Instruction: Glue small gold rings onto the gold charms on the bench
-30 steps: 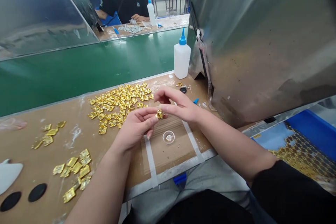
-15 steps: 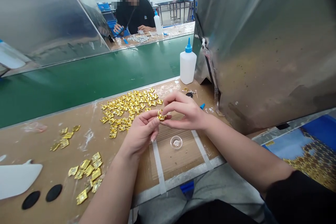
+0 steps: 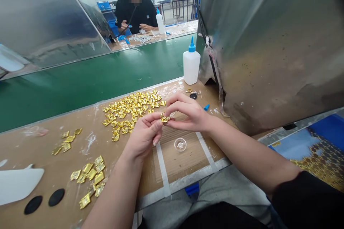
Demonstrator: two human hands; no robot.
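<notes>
My left hand (image 3: 146,132) pinches a small shiny gold piece (image 3: 163,117) with a ring-like loop between thumb and fingertips. Close against it from the right is my right hand (image 3: 188,114), its fingers curled and closed. A thin pale stick (image 3: 173,114) shows between the right thumb and fingers; its tip is hard to make out. Below the hands sits a small clear round dish (image 3: 180,145) on a taped cardboard patch (image 3: 185,164). Just beyond the left hand spreads a heap of similar gold pieces (image 3: 131,105).
A white squeeze bottle (image 3: 191,62) with a blue nozzle stands beside a metal housing (image 3: 268,50). Flat gold plates (image 3: 91,174) and black discs (image 3: 56,197) lie at left. Behind runs a green belt (image 3: 94,75); a co-worker (image 3: 137,14) sits across it.
The view has shifted slightly. My hands stay together around the gold piece with almost no movement. The co-worker's hand across the belt has moved a little.
</notes>
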